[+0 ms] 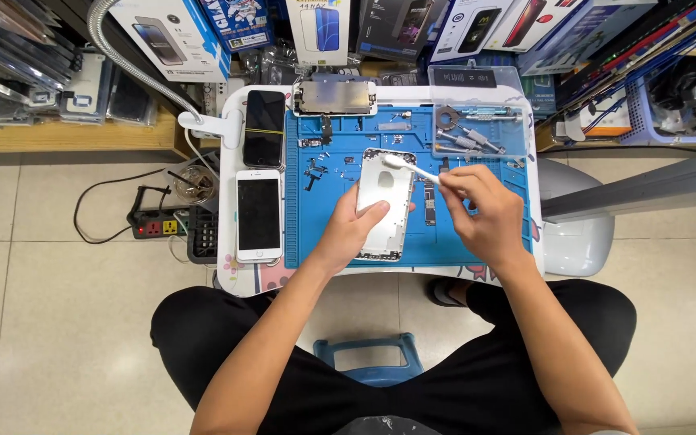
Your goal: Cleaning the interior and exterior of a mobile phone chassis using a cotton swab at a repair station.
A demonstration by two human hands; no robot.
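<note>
A small white table [231, 105] is covered by a blue mat [477, 246], on which a bare silver phone shell [386, 201] lies near the middle. The shell is steadied by the left hand [348, 234], thumb pressed on its face. A white brush [412, 167] is pinched in the right hand [485, 213], its head on the shell's top end; cleaning seems to be in hand, and light, even strokes are judged needed next. Behind, on the shelf, white, blue and dark flat boxes [179, 36] are stood in a row
</note>
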